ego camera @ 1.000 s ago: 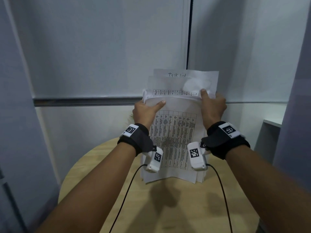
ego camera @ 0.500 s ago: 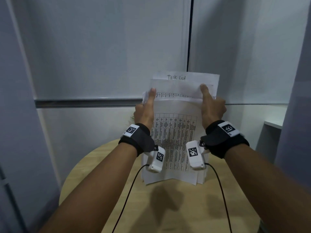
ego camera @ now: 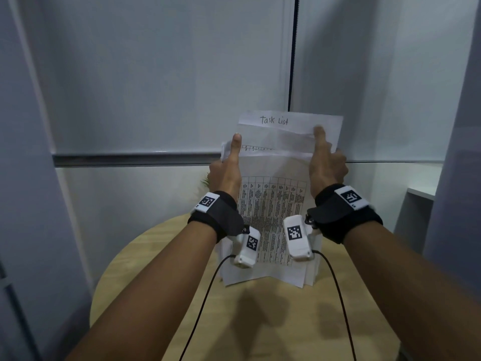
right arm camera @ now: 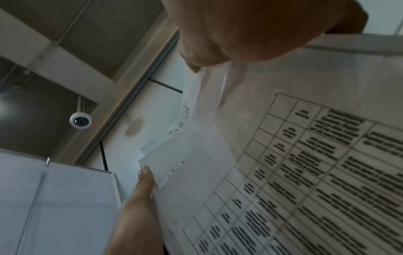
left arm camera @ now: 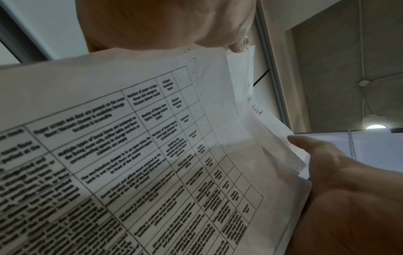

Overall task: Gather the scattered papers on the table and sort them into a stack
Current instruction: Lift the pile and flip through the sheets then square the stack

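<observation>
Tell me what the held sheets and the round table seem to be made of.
Sheets: thin matte white paper; creased, and light shows through in the wrist views. Table: pale wood or wood-look laminate, judging by faint grain lines and a smooth, low-sheen top; I cannot tell which.

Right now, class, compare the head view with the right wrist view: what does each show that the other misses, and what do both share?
Only the head view: the round wooden table, the lower edge of the papers just over it, and the marked wristbands with their cables. Only the right wrist view: the ceiling and a dome camera hanging from it. Both: the papers held upright, the printed grid sheet in front, the handwritten "Task List" sheet behind, and the left hand and right hand gripping the sides.
</observation>
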A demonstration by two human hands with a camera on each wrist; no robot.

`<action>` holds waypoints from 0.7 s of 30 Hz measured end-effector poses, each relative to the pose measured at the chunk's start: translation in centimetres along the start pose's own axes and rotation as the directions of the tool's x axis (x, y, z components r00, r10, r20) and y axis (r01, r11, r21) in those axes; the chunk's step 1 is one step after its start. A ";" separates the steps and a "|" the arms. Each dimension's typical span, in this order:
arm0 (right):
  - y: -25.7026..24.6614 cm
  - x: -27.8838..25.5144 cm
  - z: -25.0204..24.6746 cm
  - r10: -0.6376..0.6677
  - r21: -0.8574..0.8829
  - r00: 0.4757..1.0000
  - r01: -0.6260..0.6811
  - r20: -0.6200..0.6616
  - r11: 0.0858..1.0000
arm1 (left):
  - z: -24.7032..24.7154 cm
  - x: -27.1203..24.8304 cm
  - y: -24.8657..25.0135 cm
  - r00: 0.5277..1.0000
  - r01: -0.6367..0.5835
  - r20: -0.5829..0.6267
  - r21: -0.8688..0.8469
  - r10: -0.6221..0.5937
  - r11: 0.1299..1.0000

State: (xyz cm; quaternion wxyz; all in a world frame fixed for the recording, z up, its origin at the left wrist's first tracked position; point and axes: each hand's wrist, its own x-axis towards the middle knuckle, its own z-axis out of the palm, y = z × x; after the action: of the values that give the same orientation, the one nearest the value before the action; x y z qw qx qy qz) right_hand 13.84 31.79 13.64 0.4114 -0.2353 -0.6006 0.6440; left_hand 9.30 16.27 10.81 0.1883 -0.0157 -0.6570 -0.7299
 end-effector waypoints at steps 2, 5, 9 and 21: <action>0.6 -0.1 -0.1 -0.054 -0.040 0.998 0.055 0.013 0.998 | 0.1 -0.1 0.1 1.000 0.010 -0.004 -0.011 -0.010 1.000; 1.0 -0.1 -0.1 -0.115 -0.094 0.992 0.119 0.048 0.988 | 0.3 -0.2 0.3 0.999 0.036 0.000 -0.030 -0.036 0.999; 1.0 -0.4 -0.1 -0.138 -0.093 0.989 0.143 0.062 0.985 | 0.4 0.0 0.5 0.997 0.068 -0.019 -0.038 -0.069 0.997; 1.6 -0.6 -0.6 -0.245 -0.114 0.964 0.256 0.102 0.960 | 0.5 0.0 1.9 0.985 0.166 -0.049 -0.041 -0.168 0.985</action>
State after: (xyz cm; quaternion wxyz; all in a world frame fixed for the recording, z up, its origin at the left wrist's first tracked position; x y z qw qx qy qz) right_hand 14.24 31.78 11.85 0.4475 -0.1545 -0.6824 0.5570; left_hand 9.76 16.65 12.67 0.1433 0.0550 -0.6373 -0.7551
